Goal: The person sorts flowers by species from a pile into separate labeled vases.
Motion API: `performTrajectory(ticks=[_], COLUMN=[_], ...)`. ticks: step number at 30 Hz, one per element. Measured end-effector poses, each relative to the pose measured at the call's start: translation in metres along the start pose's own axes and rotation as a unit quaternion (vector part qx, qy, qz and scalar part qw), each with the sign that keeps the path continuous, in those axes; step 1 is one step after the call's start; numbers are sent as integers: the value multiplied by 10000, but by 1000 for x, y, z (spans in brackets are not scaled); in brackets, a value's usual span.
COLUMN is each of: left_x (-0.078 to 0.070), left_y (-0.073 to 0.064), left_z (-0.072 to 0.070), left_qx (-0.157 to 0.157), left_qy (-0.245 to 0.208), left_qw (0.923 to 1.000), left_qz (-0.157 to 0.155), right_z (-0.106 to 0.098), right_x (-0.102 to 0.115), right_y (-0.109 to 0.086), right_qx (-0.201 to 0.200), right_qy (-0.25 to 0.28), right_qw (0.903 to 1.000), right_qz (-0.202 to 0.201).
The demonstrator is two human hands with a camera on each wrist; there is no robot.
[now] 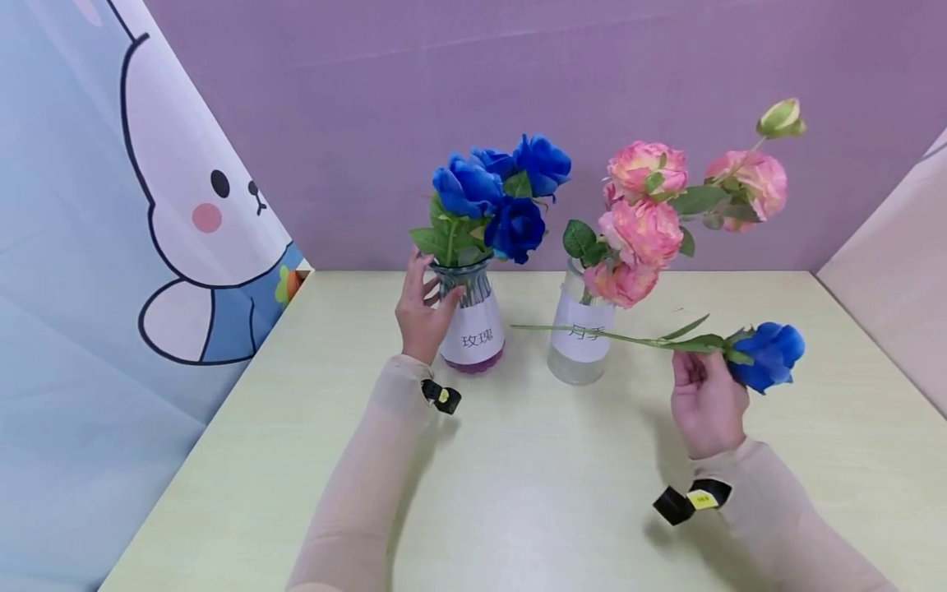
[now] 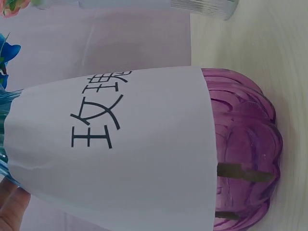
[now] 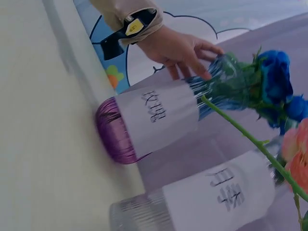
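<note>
On the table stands a glass vase [image 1: 472,325] with a purple base [image 2: 248,139] and a white paper label, filled with blue roses [image 1: 469,187]. My left hand [image 1: 424,321] holds it at the neck, thumb in front; the right wrist view shows the same hand [image 3: 175,53] from the side. My right hand [image 1: 709,407] pinches a single blue rose [image 1: 771,358] just below its bloom. That rose lies sideways in the air, its thin stem [image 3: 245,134] pointing left across the front of a clear vase [image 1: 580,362]. Pink flowers [image 1: 642,234] fill the clear vase.
The clear vase also bears a white label and stands just right of the purple-based one. A purple backdrop [image 1: 444,99] rises behind the pale table [image 1: 533,493]. A blue cloth with a cartoon rabbit [image 1: 185,205] hangs at the left.
</note>
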State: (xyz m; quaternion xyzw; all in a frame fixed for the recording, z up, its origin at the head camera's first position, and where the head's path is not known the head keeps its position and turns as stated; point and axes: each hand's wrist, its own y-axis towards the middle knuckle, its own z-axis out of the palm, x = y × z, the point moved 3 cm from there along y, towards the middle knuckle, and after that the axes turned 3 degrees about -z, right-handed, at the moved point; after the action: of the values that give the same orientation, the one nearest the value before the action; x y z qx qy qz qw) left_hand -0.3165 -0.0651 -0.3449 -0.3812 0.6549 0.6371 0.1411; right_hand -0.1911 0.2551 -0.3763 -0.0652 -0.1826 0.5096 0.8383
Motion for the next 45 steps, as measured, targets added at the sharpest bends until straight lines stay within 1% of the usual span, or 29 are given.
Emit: performTrajectory(ticks=[4,7,11,14,18,21,24,28,31,33,34,36,37,38,40,44,45], left_x=[-2,-3,-3,-4,-4,-4,-3,-3,-4,-3,-3,-2,-2,-2,-1,-2,-2], left_y=[1,1,2,3,4,4,3,2,1,1,1,1,1,0,0,-1,-1], left_z=[0,0,2,3,4,4,3,1,0,0,-1,-1,-2,-2,-2,-1,-1], left_qx=[35,89,128,136,154,143,119,93,82,64,48,5,-14,-29,-32,7,12], left_qy=[-35,-68,-120,-174,-202,-181,-150,-113,-86,-46,-17,12,21,18,-11,-69,-59], left_qw=[10000,9999,9995,9992,9990,9992,9994,9995,9995,9997,9997,9998,9998,9998,9998,9999,9999], left_qz=[-32,-110,-251,-330,-356,-332,-304,-297,-276,-247,-222,-194,-188,-189,-185,-155,-142], right_z=[16,26,38,48,64,76,91,114,131,142,147,154,157,160,165,174,177], right_x=[-6,-9,-14,-17,-20,-22,-25,-31,-39,-45,-49,-56,-59,-61,-65,-65,-66], right_y=[-8,-12,-18,-21,-25,-31,-40,-55,-63,-67,-69,-73,-75,-77,-81,-92,-94], right_qx=[176,202,273,443,725,1021,1432,1966,2208,2401,2480,2610,2717,2779,2807,2956,3105], right_qy=[3,120,249,308,377,245,-18,-338,-446,-631,-739,-1015,-1114,-1202,-1240,-1145,-1031], right_qw=[9989,9976,9960,9936,9876,9812,9702,9473,9292,9076,8949,8664,8479,8317,8145,7806,7725], right_qz=[-423,-645,-815,-990,-1341,-1620,-1954,-2508,-2929,-3386,-3634,-4134,-4413,-4655,-4924,-5387,-5443])
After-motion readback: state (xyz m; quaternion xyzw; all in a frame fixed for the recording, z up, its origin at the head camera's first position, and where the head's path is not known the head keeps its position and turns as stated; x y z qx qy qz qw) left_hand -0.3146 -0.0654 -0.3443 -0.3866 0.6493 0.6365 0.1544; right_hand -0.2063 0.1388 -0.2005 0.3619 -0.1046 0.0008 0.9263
